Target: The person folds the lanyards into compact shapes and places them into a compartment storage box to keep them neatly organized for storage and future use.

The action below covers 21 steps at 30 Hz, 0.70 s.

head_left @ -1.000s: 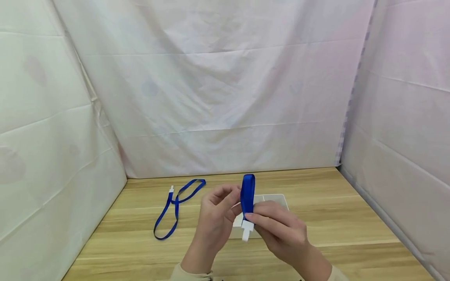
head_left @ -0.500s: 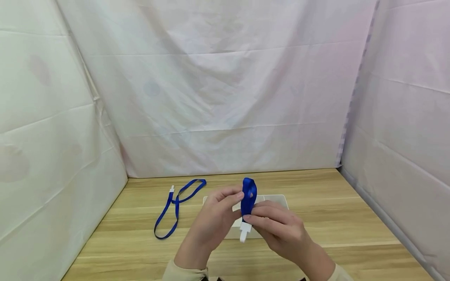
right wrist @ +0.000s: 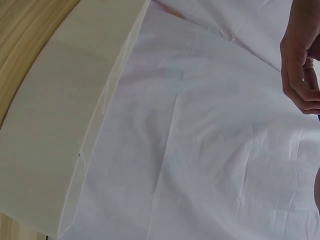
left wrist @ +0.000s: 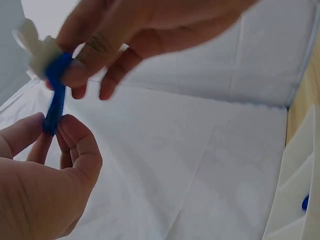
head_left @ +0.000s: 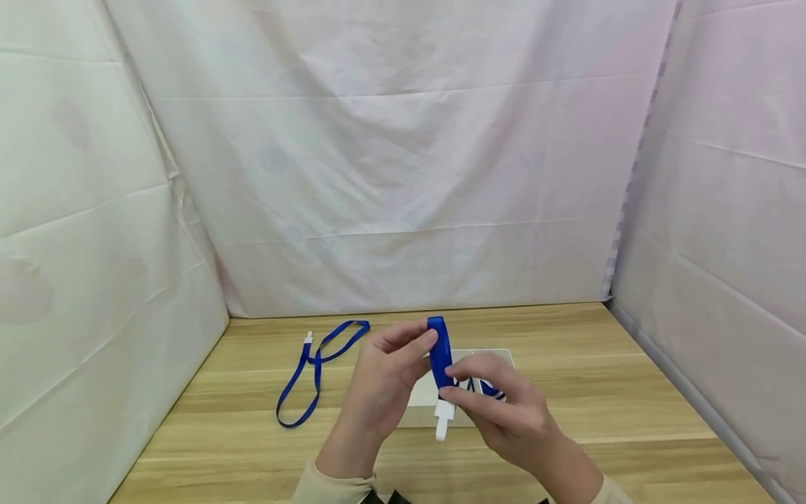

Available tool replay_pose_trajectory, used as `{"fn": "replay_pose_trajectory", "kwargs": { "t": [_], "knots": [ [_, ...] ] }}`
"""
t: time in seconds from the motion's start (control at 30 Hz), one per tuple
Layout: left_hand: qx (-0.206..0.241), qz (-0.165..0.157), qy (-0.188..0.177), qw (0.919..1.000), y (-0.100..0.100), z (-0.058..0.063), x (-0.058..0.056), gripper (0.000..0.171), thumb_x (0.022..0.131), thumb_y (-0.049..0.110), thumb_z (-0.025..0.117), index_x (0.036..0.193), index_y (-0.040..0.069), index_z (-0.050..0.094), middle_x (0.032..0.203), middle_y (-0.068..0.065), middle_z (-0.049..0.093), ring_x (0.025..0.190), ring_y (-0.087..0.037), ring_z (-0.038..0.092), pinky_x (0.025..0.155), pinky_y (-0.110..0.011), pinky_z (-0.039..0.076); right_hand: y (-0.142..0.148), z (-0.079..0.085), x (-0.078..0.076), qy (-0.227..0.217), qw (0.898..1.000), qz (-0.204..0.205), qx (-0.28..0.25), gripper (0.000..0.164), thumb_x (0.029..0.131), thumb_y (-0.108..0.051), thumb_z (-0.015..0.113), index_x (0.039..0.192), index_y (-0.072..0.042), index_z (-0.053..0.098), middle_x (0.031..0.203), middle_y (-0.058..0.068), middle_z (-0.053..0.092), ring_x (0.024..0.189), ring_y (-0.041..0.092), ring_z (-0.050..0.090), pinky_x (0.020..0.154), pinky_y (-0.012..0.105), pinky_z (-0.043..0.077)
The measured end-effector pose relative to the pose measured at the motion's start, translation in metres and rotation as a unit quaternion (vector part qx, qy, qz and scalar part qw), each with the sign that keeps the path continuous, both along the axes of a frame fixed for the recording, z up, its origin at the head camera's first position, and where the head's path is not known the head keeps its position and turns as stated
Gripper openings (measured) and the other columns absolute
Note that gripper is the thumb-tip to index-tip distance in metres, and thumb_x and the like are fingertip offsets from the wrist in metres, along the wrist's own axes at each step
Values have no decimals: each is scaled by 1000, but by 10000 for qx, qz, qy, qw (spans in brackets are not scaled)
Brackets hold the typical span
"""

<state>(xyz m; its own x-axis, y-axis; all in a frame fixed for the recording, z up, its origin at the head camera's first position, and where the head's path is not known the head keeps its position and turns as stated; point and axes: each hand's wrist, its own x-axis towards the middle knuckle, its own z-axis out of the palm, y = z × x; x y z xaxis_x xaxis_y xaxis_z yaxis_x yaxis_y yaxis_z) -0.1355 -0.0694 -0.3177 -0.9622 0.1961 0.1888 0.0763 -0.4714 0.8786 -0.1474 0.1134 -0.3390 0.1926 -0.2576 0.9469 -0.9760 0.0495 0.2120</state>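
Observation:
A blue lanyard (head_left: 442, 357), folded into a short bundle, is held upright between both hands over a white box. My left hand (head_left: 390, 374) pinches its upper part between thumb and fingers. My right hand (head_left: 506, 402) grips the lower end, just above the white plastic clip (head_left: 443, 418) that hangs down. In the left wrist view the blue strap (left wrist: 56, 97) stretches between the pinching left fingers (left wrist: 82, 142) and the right hand (left wrist: 145, 25). Only part of a hand (right wrist: 300, 65) shows at the edge of the right wrist view.
Behind the hands stands the white divided box (head_left: 418, 416), with blue straps (head_left: 491, 390) in its right compartment. A second blue lanyard (head_left: 317, 361) lies loosely looped on the wooden table (head_left: 208, 434) to the left. Pale cloth (head_left: 403, 161) walls surround the table at the back and sides.
The folded bundle has turned and tilted a little as the left thumb moved onto its upper face. The right fingers have loosened and shifted, baring the blue straps in the box.

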Motion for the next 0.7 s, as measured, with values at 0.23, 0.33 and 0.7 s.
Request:
{"fn": "replay_pose_trajectory", "kwargs": {
  "t": [0.23,0.33,0.7],
  "knots": [
    [-626,255,1083,9918,3,-11,-2,18,100,6,72,116,4,81,112,6,78,98,-7,73,88,-23,63,4,6,6,-1612,9868,-109,-84,12,101,-2,69,106,5,78,92,15,75,80,13,70,70,17,58],
    [-1024,398,1738,9786,5,-13,-1,28,101,3,70,124,-13,71,123,-8,76,109,-7,72,90,-22,62,7,12,16,-3200,9456,-557,-185,19,95,4,75,113,0,78,93,14,79,81,5,73,69,16,59],
    [-1334,849,1849,9700,4,-20,0,24,94,-6,74,117,-8,66,102,10,76,98,-5,73,85,-23,63,10,35,24,-6111,7861,-912,162,26,98,-9,76,123,-3,77,95,10,79,74,8,71,68,27,63]
  ]
}}
